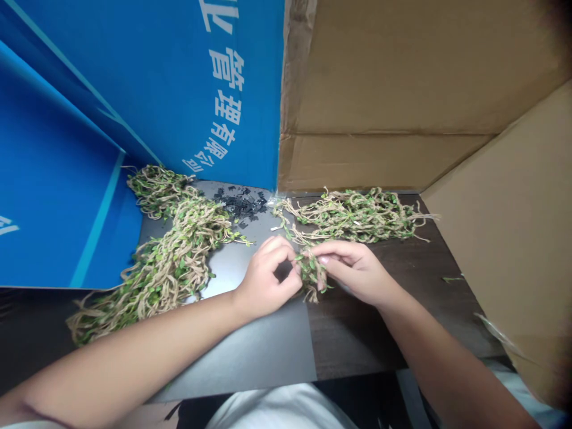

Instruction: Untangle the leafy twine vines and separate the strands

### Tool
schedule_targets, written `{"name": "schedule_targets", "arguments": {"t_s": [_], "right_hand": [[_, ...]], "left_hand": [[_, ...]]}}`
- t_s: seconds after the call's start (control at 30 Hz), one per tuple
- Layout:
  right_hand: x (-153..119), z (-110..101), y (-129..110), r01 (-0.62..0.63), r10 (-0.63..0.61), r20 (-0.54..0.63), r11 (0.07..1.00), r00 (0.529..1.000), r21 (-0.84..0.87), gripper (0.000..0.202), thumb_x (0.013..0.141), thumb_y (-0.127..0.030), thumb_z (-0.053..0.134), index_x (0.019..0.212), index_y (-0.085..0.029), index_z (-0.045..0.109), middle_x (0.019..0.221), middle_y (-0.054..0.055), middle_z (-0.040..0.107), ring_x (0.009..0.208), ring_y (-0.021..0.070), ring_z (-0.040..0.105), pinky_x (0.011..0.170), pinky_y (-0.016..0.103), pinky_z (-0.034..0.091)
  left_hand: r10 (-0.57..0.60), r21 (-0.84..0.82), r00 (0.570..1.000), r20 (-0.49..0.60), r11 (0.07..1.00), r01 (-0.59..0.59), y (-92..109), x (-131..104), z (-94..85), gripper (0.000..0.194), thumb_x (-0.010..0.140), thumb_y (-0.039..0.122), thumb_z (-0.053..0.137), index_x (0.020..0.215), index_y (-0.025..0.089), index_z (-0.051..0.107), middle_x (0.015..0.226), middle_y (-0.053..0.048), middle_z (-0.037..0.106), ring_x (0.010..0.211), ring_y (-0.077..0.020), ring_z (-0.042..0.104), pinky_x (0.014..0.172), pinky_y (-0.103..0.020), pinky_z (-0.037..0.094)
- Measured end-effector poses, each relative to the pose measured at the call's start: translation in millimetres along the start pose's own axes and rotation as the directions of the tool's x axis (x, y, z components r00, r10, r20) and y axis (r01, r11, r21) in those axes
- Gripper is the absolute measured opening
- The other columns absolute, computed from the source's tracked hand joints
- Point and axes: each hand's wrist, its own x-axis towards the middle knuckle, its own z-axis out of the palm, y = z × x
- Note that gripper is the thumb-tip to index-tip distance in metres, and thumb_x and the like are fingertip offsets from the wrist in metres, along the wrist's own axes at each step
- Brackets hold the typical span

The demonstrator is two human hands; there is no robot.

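Between my two hands, near the middle of the table, is a small bundle of twine with green leaves (pixel 311 271). My left hand (pixel 270 277) pinches its left side, thumb and fingers curled into a ring. From the right, my right hand (pixel 353 268) pinches the same bundle with thumb and forefinger. A large heap of leafy twine (pixel 179 256) lies to the left, partly behind my left forearm. Another pile of leafy twine strands (pixel 357 214) rests just beyond my right hand.
Small black scraps (pixel 243 202) lie at the back, between the piles. A grey sheet (pixel 263 351) covers the left part of the dark wooden table (pixel 357 339). Blue panels (pixel 170 71) stand at the left and back, brown cardboard (pixel 393 77) at the back and right.
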Motion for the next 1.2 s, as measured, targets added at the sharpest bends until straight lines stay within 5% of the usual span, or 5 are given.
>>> {"name": "schedule_targets", "arguments": {"t_s": [0.23, 0.57, 0.7, 0.93, 1.2], "right_hand": [[0.1, 3.1, 0.5, 0.139, -0.178, -0.024, 0.837, 0.984, -0.530, 0.018, 0.096, -0.023, 0.068, 0.113, -0.018, 0.073, 0.057, -0.007, 0.058, 0.049, 0.0089, 0.048, 0.052, 0.021, 0.039], [-1.0, 3.7, 6.3, 0.222, -0.399, -0.034, 0.575, 0.916, -0.787, 0.010, 0.087, -0.013, 0.065, 0.084, -0.020, 0.071, 0.063, -0.004, 0.061, 0.054, 0.0103, 0.051, 0.058, 0.024, 0.037], [-0.4, 4.2, 5.3, 0.257, -0.426, 0.002, 0.541, 0.905, -0.801, 0.013, 0.091, -0.014, 0.065, 0.081, -0.019, 0.070, 0.065, -0.002, 0.062, 0.057, 0.0116, 0.051, 0.060, 0.026, 0.038], [-1.5, -10.6, -13.4, 0.266, -0.343, -0.035, 0.784, 0.939, -0.561, 0.012, 0.098, -0.020, 0.068, 0.088, -0.021, 0.075, 0.093, 0.006, 0.072, 0.083, 0.0178, 0.066, 0.073, 0.030, 0.050], [-5.0, -21.6, -30.7, 0.250, -0.247, -0.258, 0.968, 0.934, -0.021, 0.058, 0.104, -0.056, 0.051, 0.056, -0.023, 0.050, 0.064, 0.007, 0.059, 0.072, 0.0245, 0.060, 0.074, 0.042, 0.052]], "left_hand": [[0.016, 0.004, 0.997, 0.070, 1.000, -0.016, -0.1, 0.0, 2.5, 0.014, 0.092, 0.018, 0.059, 0.078, 0.017, 0.057, 0.084, -0.003, 0.059, 0.083, -0.0163, 0.055, 0.078, -0.030, 0.045], [-0.018, 0.093, 0.989, 0.147, 0.996, 0.004, -0.8, -1.8, -3.1, 0.040, 0.094, 0.058, 0.063, 0.098, 0.018, 0.065, 0.098, -0.008, 0.066, 0.093, -0.0231, 0.059, 0.085, -0.039, 0.042], [-0.045, 0.181, 0.993, 0.109, 0.983, 0.024, -2.8, -2.4, 2.3, 0.027, 0.095, 0.044, 0.070, 0.092, 0.018, 0.065, 0.092, -0.005, 0.068, 0.090, -0.0205, 0.060, 0.085, -0.037, 0.041], [-0.050, 0.091, 0.997, 0.057, 0.995, 0.045, -3.1, -0.3, 2.6, 0.012, 0.093, 0.016, 0.060, 0.083, 0.018, 0.066, 0.083, -0.002, 0.068, 0.084, -0.0165, 0.061, 0.083, -0.033, 0.043], [-0.141, 0.081, 0.990, 0.013, 0.987, 0.139, -7.0, -0.2, 3.0, 0.011, 0.089, 0.015, 0.060, 0.079, 0.018, 0.065, 0.081, -0.002, 0.066, 0.082, -0.0166, 0.060, 0.078, -0.031, 0.043]]}}
